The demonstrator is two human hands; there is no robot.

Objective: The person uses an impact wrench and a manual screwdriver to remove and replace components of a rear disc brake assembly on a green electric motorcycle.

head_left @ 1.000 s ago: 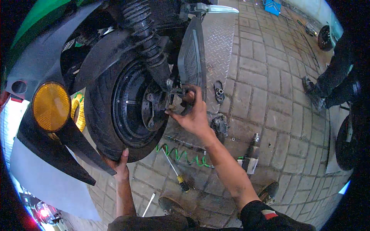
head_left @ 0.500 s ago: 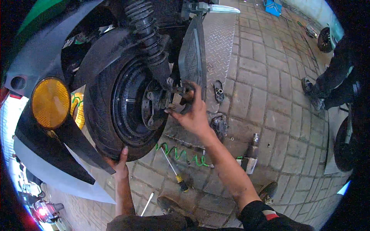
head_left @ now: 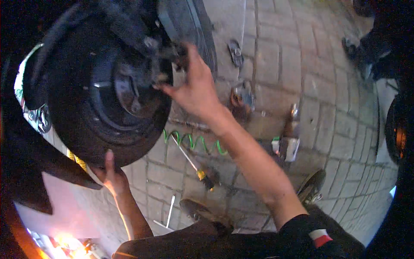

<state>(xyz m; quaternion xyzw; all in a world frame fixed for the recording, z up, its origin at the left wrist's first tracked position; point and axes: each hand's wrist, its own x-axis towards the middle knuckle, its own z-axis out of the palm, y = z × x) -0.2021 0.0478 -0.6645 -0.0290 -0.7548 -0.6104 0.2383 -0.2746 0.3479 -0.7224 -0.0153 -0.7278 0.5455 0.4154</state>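
A black scooter wheel (head_left: 69, 125) with a dark hub fills the left side, blurred by motion. My left hand (head_left: 114, 177) grips the bottom of its tyre, thumb up along the sidewall. Beside the hub, my right hand (head_left: 196, 88) is curled round a dark metal part at the axle end, thumb towards a bolt; that part is too blurred and covered to name. A bracket (head_left: 129, 93) sits on the hub face. Above it, the shock absorber (head_left: 123, 28) runs down to the axle.
On the paving lie a yellow-and-black screwdriver (head_left: 202, 175), a green coiled hose (head_left: 192, 142), a T-handle wrench (head_left: 171, 211), a power tool (head_left: 291, 140), a greyish metal part (head_left: 243, 97) and a small dark bracket (head_left: 235, 52). Another person's leg (head_left: 375, 45) and a wheel (head_left: 399, 134) are at right.
The view has shifted, and the wheel and both hands appear further left and higher. The picture is darker and more blurred. Both hands keep their places on the wheel and axle end.
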